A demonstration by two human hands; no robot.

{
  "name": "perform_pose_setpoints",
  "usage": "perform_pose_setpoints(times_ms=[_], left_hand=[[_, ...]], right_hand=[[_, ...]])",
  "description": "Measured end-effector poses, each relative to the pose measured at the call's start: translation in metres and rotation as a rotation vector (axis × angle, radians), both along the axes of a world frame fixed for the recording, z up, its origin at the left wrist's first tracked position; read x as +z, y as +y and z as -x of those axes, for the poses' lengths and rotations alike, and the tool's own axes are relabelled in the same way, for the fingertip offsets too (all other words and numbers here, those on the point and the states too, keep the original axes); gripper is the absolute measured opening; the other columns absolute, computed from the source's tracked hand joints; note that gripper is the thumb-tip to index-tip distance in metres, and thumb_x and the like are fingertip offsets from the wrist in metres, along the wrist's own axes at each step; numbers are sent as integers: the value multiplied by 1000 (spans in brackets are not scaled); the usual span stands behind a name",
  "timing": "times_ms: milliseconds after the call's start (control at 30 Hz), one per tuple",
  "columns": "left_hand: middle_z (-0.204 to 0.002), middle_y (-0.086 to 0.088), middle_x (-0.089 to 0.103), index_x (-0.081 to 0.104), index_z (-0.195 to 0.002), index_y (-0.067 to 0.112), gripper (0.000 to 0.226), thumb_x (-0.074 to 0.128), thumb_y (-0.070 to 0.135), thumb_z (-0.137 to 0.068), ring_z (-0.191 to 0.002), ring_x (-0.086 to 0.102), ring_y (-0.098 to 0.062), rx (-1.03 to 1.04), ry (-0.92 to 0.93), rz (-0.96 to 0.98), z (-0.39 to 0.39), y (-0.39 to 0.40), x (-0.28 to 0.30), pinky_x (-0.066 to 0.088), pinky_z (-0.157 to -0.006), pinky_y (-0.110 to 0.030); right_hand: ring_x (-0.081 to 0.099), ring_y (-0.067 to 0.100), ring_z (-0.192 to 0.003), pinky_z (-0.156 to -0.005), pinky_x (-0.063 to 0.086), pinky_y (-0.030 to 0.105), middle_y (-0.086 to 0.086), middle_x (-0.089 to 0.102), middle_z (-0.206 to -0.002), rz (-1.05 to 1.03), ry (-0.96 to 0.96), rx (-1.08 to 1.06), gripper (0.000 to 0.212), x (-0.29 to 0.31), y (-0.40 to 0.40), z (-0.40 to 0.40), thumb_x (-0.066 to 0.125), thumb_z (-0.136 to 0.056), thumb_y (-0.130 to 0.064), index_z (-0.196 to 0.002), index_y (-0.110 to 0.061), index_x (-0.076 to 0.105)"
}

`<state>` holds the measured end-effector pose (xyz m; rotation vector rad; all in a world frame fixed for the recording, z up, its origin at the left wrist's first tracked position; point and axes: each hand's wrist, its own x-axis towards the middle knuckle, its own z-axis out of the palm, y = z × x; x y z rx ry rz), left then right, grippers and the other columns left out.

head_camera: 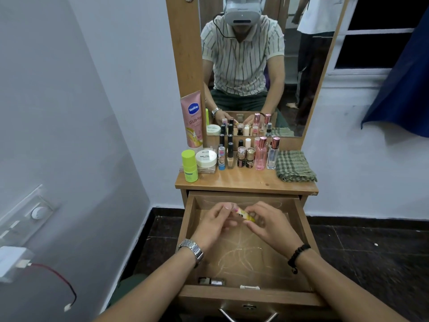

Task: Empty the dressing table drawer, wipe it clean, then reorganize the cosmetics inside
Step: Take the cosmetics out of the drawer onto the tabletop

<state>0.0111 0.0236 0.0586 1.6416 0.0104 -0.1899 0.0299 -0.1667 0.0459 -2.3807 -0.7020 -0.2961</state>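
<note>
The wooden drawer is pulled out, its scratched bottom mostly bare. Over its far half both hands hold one small yellow cosmetic tube. My left hand pinches the tube's pink-capped end, my right hand grips its yellow end. A small dark item and a small white item lie against the drawer's near wall. On the table top stand several cosmetics: a pink lotion tube, a green stick, a white nail-polish-remover jar, perfume bottles.
A folded green checked cloth lies on the right of the table top. The mirror behind shows a seated person with a headset and another standing person. A wall socket panel and a red-black cable are at left.
</note>
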Motion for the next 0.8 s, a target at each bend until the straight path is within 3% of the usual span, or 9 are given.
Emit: perform_pose_setpoints(times_ms=[100, 167, 300, 433, 567, 667, 800], left_hand=[[-93, 1, 71, 63, -101, 22, 25, 41, 32, -99, -78, 64, -9, 112, -31, -89, -2, 4, -5, 50, -72, -20], [-88, 4, 71, 63, -94, 25, 23, 43, 34, -98, -82, 65, -10, 141, -70, -254, -4, 9, -10, 50, -80, -29], [-84, 9, 68, 62, -83, 28, 21, 47, 36, -96, -79, 64, -11, 78, -129, -581, -2, 12, -10, 50, -76, -29], [-82, 12, 63, 58, -83, 36, 12, 51, 33, -92, -77, 63, -15, 59, -138, -726, 2, 12, -8, 47, -65, -27], [-91, 6, 68, 62, -93, 30, 13, 49, 32, -90, -78, 65, -21, 59, -165, -849, 4, 12, -7, 44, -59, -25], [-95, 5, 68, 62, -95, 29, 15, 48, 32, -90, -80, 65, -23, 41, -173, -870, 4, 12, -6, 47, -63, -27], [-99, 6, 67, 62, -98, 29, 16, 48, 31, -90, -86, 64, -22, 42, -207, -931, 5, 12, -5, 44, -64, -25]], right_hand=[[56, 4, -74, -65, 48, 17, -13, 60, -83, -162, 31, -77, 16, 16, 10, -2, 73, -82, -22, -96, -24, 65], [59, 1, -74, -66, 49, 13, -12, 63, -79, -271, 64, -119, 12, 32, 27, -7, 73, -83, -21, -92, -23, 65], [59, -9, -76, -71, 48, 6, -16, 64, -82, -380, 164, -123, 15, 64, 67, -25, 71, -84, -21, -98, -21, 66], [57, -8, -72, -65, 44, 2, -13, 65, -79, -358, 145, -161, 11, 79, 97, -48, 74, -83, -21, -92, -20, 68], [53, -3, -67, -62, 40, 7, -10, 64, -76, -266, 116, -215, 11, 78, 118, -64, 73, -83, -24, -92, -19, 69], [57, 4, -73, -69, 45, 16, -7, 65, -80, -180, 149, -224, 15, 69, 126, -71, 71, -84, -24, -97, -18, 69], [60, 4, -73, -67, 46, 15, -8, 65, -78, -167, 151, -243, 16, 57, 128, -76, 72, -81, -25, -95, -18, 70]])
